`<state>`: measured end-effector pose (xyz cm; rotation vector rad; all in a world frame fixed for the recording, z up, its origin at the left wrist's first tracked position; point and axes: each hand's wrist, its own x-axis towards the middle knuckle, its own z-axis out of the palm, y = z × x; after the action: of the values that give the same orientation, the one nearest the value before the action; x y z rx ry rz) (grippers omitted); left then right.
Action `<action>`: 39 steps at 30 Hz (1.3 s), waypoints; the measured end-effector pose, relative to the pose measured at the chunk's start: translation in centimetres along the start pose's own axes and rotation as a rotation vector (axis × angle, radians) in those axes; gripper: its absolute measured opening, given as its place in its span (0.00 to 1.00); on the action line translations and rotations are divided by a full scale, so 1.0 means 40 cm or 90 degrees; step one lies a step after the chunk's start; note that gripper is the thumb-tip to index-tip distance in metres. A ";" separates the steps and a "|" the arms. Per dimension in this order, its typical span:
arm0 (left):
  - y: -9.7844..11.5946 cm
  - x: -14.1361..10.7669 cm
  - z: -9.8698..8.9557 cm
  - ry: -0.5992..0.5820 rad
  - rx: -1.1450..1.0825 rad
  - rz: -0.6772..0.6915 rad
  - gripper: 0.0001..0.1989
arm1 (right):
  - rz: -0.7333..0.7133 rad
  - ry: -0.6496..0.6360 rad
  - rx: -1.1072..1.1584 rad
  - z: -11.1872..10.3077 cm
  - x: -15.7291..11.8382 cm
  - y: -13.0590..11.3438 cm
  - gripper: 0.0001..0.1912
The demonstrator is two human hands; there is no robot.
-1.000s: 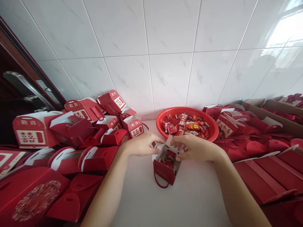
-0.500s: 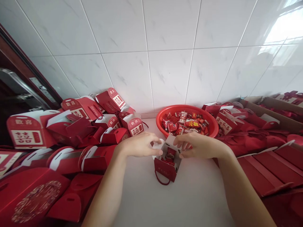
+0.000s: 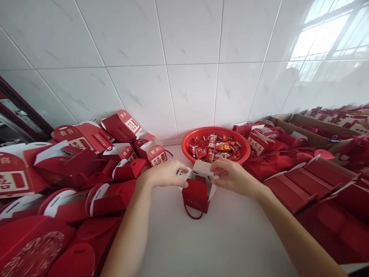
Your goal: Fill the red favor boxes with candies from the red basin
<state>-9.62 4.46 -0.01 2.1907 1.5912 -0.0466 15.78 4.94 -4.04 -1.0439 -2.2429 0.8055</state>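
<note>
A small red gift box (image 3: 195, 194) with white insides stands upright on the table, its top partly unfolded. A dark red cord handle (image 3: 193, 216) hangs at its near side. My left hand (image 3: 165, 175) pinches the white flap (image 3: 186, 173) on the box's left side, thumb near the front panel. At the right edge, my right hand (image 3: 235, 176) has its bent fingers closed on the other side flap. Through the opening, a bit of red wrapping shows inside; the near panel hides most of it.
Behind the box stands a red plastic basket (image 3: 246, 154) of wrapped sweets against the tiled wall (image 3: 190, 96). Several red gift boxes (image 3: 127, 161) crowd the left. More red boxes (image 3: 302, 182) and cardboard cartons (image 3: 313, 129) line the right. Between them lies the white tabletop (image 3: 207, 246).
The box's near panel now leans over the opening, covering most of the sweets seen inside before. Both hands have stayed at the side flaps. My view has turned slightly right.
</note>
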 end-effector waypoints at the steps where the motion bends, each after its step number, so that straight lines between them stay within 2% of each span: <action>1: 0.000 0.006 0.004 -0.008 -0.003 -0.001 0.27 | -0.002 0.041 0.021 0.013 -0.008 0.007 0.07; 5: -0.002 0.026 0.020 -0.012 -0.012 0.019 0.29 | 0.017 0.190 0.081 0.063 -0.033 0.024 0.11; 9: 0.003 0.037 0.032 0.008 -0.003 0.040 0.27 | -0.025 0.237 0.156 0.101 -0.048 0.028 0.10; 12: 0.008 0.042 0.035 0.008 0.003 0.052 0.27 | -0.061 0.228 0.190 0.125 -0.058 0.033 0.12; 16: 0.008 0.051 0.038 0.012 -0.008 0.071 0.26 | -0.053 0.167 0.177 0.143 -0.071 0.040 0.16; 19: 0.009 0.054 0.040 0.019 -0.001 0.072 0.24 | -0.052 0.153 0.176 0.146 -0.077 0.044 0.17; 24: 0.030 0.057 0.052 0.036 0.003 0.076 0.19 | -0.056 0.154 0.162 0.147 -0.078 0.048 0.18; 31: 0.056 0.070 0.084 0.063 0.059 0.031 0.13 | -0.051 0.165 0.164 0.155 -0.073 0.046 0.19; 39: 0.082 0.061 0.078 0.079 0.100 0.023 0.09 | -0.091 0.220 0.185 0.165 -0.069 0.060 0.15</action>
<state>-5.10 4.74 -2.47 2.3832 1.6646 -0.0271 14.02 2.08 -10.79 -0.8059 -1.8219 0.7927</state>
